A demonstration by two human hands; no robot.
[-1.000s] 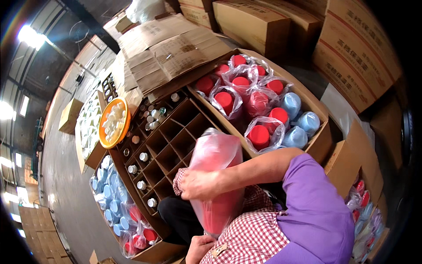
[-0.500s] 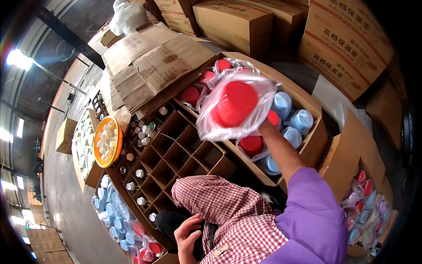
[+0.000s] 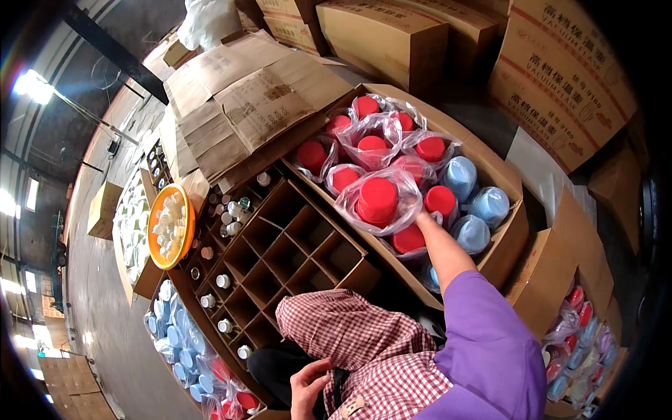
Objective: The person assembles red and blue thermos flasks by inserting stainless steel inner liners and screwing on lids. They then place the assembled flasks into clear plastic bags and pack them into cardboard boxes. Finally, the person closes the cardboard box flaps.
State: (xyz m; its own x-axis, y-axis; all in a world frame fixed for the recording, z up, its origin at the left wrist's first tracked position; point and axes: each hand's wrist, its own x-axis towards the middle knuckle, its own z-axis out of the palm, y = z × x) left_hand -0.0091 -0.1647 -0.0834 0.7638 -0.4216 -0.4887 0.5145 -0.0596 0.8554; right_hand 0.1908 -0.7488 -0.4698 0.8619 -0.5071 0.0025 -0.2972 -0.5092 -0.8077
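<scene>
My right hand [image 3: 428, 224] reaches into an open carton [image 3: 505, 243] and is at the side of a red-capped flask [image 3: 378, 201] in a clear plastic bag. Its fingers are mostly hidden behind the bag, but they appear to grip it. The flask stands among other bagged red-capped flasks [image 3: 372, 145], with light blue ones [image 3: 460, 175] along the carton's right side. Low in the view, my left hand [image 3: 310, 385] rests near my lap beside the checked apron. Its fingers are loosely bent and apart, with nothing in them.
A divided carton [image 3: 288, 222] with several white-capped bottles [image 3: 224, 281] stands to the left. Beyond it are an orange basin [image 3: 187, 234] of small pale parts and flattened cardboard [image 3: 259, 98]. Blue caps [image 3: 187, 357] fill a lower-left carton; tall cartons [image 3: 560, 84] stand at the right.
My right hand has lowered the bagged red-capped flask from above the carton down among the others. My left hand has shifted slightly right and down, staying near my lap.
</scene>
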